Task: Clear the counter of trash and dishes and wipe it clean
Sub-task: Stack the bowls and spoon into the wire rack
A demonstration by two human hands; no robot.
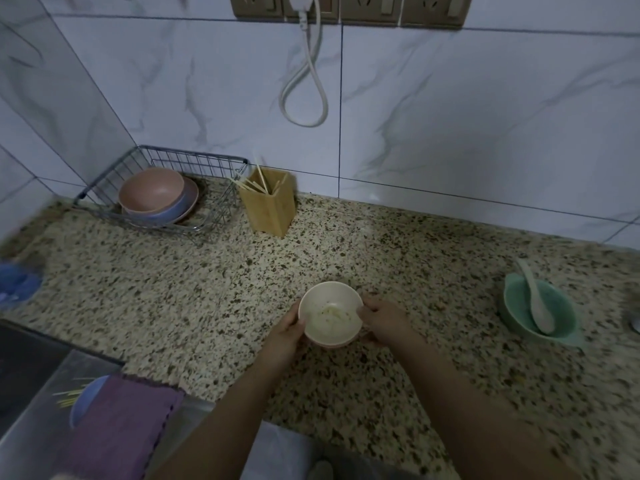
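A small cream bowl [330, 315] with food scraps inside sits in the middle of the speckled granite counter [173, 289]. My left hand [285, 336] grips its left side and my right hand [382, 322] grips its right rim, thumb on the edge. Whether the bowl touches the counter or is lifted I cannot tell. A green bowl [538, 311] holding a white spoon [536, 299] stands at the right. A purple cloth [121, 427] hangs over the sink edge at the lower left.
A wire rack [214, 168] at the back left holds stacked pink and blue bowls [156, 195]. Beside it stands a bamboo holder [268, 206] with chopsticks. The sink [34, 410] holds a blue dish [86, 400]. A blue object [17, 282] lies at the left edge. A cord [311, 81] hangs on the wall.
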